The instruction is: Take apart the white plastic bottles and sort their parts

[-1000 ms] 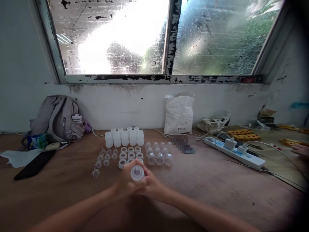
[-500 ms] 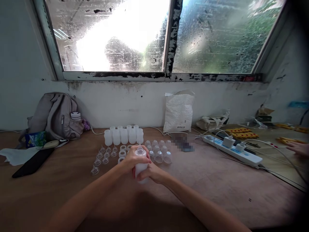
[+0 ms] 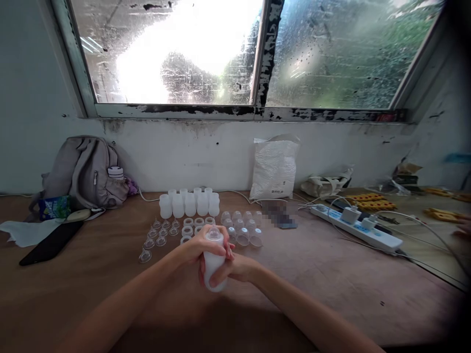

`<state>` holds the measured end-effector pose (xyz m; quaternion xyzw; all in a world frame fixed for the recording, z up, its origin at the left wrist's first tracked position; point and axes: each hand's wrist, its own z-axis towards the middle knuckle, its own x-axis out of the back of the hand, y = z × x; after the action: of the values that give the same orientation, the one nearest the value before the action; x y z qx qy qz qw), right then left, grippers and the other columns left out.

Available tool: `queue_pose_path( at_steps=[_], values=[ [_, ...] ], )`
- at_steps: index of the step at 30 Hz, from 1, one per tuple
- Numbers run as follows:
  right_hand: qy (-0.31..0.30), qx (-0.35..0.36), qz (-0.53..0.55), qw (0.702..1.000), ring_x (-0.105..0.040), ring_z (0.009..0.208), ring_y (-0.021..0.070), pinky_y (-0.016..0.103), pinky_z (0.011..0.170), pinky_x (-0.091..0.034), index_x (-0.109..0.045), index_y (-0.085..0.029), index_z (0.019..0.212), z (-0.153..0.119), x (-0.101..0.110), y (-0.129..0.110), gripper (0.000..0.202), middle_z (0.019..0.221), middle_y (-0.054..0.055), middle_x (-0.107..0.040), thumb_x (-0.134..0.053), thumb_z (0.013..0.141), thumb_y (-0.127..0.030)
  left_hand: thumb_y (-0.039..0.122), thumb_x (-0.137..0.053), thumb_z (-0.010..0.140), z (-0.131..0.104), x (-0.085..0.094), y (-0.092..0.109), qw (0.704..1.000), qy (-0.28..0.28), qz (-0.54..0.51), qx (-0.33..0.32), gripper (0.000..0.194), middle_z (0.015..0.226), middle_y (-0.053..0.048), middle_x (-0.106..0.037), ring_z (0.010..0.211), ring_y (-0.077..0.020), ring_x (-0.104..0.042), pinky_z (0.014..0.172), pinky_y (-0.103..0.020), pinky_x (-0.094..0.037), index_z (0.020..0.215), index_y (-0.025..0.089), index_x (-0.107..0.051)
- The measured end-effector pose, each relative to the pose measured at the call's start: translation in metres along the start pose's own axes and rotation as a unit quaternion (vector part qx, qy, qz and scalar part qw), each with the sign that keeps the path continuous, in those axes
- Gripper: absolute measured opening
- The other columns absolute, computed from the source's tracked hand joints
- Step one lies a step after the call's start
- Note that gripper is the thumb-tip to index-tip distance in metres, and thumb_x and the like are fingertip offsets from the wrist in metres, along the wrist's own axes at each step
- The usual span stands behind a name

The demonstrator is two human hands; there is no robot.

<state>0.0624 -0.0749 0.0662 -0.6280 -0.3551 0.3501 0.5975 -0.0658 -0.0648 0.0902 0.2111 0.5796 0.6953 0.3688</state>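
Observation:
Both hands hold a frosted white baby bottle (image 3: pixel 213 264), tilted with its top away from me. A clear teat in a white collar ring shows at its upper end. My left hand (image 3: pixel 201 243) is wrapped round the collar at the top. My right hand (image 3: pixel 231 268) grips the body lower down, its thumb across the front. Just beyond lie several clear teats (image 3: pixel 161 240), white collar rings (image 3: pixel 187 230) and transparent caps (image 3: pixel 243 237). Behind them stand rows of white bottle bodies (image 3: pixel 178 205).
A grey backpack (image 3: pixel 84 171) and a black flat case (image 3: pixel 51 243) are at the left. A white plastic bag (image 3: pixel 275 169) leans on the wall. At the right are a power strip (image 3: pixel 356 229) with cables, yellow parts (image 3: pixel 373 202) and a blurred hand of another person (image 3: pixel 461 230).
The bottle has come slightly lower and nearer, showing more of its body. My right hand's fingers have shifted on it. The other person's hand has drawn back toward the right edge.

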Motion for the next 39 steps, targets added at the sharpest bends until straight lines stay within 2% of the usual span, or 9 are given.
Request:
queue_pose_path(
  at_steps=[2, 4, 9, 12, 17, 21, 26, 33, 39],
  values=[
    [0.030, -0.003, -0.120, 0.992, -0.053, 0.082, 0.0150, 0.025, 0.071, -0.043, -0.058, -0.017, 0.086, -0.002, 0.006, -0.005, 0.028, 0.084, 0.001, -0.057, -0.066, 0.061, -0.028, 0.018, -0.066, 0.055, -0.001, 0.004, 0.002, 0.998, 0.011, 0.060, 0.007, 0.018, 0.059, 0.000, -0.060, 0.064, -0.0164, -0.058, 0.073, -0.031, -0.042, 0.067, 0.015, -0.053],
    [0.073, -0.006, -0.274, 0.959, -0.052, 0.085, 0.0166, 0.025, 0.072, -0.043, -0.057, -0.018, 0.091, -0.004, 0.018, -0.007, 0.035, 0.088, 0.001, -0.056, -0.068, 0.060, -0.031, 0.019, -0.068, 0.055, -0.004, 0.007, 0.003, 0.988, 0.045, 0.144, 0.000, 0.020, 0.065, -0.001, -0.060, 0.065, -0.0150, -0.056, 0.065, -0.026, -0.041, 0.069, 0.015, -0.055],
    [0.236, -0.002, -0.587, 0.774, -0.051, 0.089, 0.0214, 0.033, 0.077, -0.040, -0.056, -0.019, 0.099, -0.018, 0.061, -0.007, 0.039, 0.095, 0.007, -0.055, -0.066, 0.064, -0.031, 0.022, -0.065, 0.062, -0.021, 0.017, -0.013, 0.959, 0.176, 0.221, -0.025, 0.017, 0.068, 0.001, -0.056, 0.060, -0.0099, -0.050, 0.055, -0.021, -0.037, 0.070, 0.015, -0.053],
    [0.327, -0.017, -0.627, 0.707, -0.052, 0.088, 0.0216, 0.033, 0.077, -0.039, -0.057, -0.019, 0.098, -0.031, 0.086, -0.013, 0.030, 0.093, 0.008, -0.056, -0.060, 0.070, -0.029, 0.023, -0.063, 0.064, -0.030, 0.019, -0.026, 0.953, 0.213, 0.216, -0.028, 0.016, 0.067, 0.001, -0.055, 0.059, -0.0097, -0.049, 0.054, -0.020, -0.037, 0.071, 0.015, -0.051],
    [0.474, -0.012, -0.572, 0.669, -0.053, 0.084, 0.0207, 0.032, 0.075, -0.040, -0.060, -0.019, 0.090, -0.043, 0.131, -0.015, 0.021, 0.088, 0.007, -0.057, -0.054, 0.072, -0.027, 0.022, -0.065, 0.063, -0.032, 0.015, -0.038, 0.941, 0.254, 0.214, -0.061, 0.024, 0.070, 0.001, -0.054, 0.063, -0.0106, -0.051, 0.057, -0.022, -0.040, 0.078, 0.017, -0.047],
    [0.578, 0.080, -0.501, 0.639, -0.052, 0.091, 0.0215, 0.035, 0.082, -0.039, -0.057, -0.016, 0.099, -0.047, 0.168, 0.019, 0.029, 0.096, 0.010, -0.056, -0.047, 0.073, -0.024, 0.019, -0.067, 0.061, -0.033, 0.015, -0.045, 0.948, 0.245, 0.195, -0.066, 0.034, 0.073, 0.002, -0.055, 0.064, -0.0112, -0.053, 0.059, -0.024, -0.042, 0.085, 0.019, -0.044],
    [0.596, 0.031, -0.452, 0.663, -0.048, 0.102, 0.0221, 0.036, 0.088, -0.037, -0.054, -0.015, 0.106, -0.056, 0.196, 0.065, 0.039, 0.107, 0.011, -0.054, -0.049, 0.069, -0.025, 0.019, -0.069, 0.059, -0.037, 0.015, -0.049, 0.961, 0.217, 0.164, -0.052, 0.041, 0.079, 0.001, -0.053, 0.066, -0.0123, -0.055, 0.060, -0.026, -0.045, 0.089, 0.020, -0.041],
    [0.603, 0.003, -0.427, 0.673, -0.058, 0.082, 0.0224, 0.035, 0.072, -0.045, -0.055, -0.013, 0.099, -0.059, 0.199, 0.077, 0.035, 0.088, 0.011, -0.061, -0.053, 0.067, -0.028, 0.020, -0.069, 0.060, -0.037, 0.017, -0.051, 0.958, 0.218, 0.174, -0.059, 0.039, 0.079, 0.001, -0.054, 0.067, -0.0127, -0.056, 0.062, -0.027, -0.046, 0.089, 0.019, -0.042],
    [0.635, 0.083, -0.435, 0.633, -0.052, 0.097, 0.0249, 0.039, 0.084, -0.039, -0.045, -0.014, 0.108, -0.048, 0.167, 0.034, 0.041, 0.101, 0.014, -0.056, -0.048, 0.074, -0.036, 0.020, -0.067, 0.062, -0.039, 0.015, -0.053, 0.947, 0.247, 0.196, -0.059, 0.047, 0.085, 0.000, -0.056, 0.068, -0.0133, -0.057, 0.063, -0.028, -0.046, 0.097, 0.021, -0.036]
  ],
)
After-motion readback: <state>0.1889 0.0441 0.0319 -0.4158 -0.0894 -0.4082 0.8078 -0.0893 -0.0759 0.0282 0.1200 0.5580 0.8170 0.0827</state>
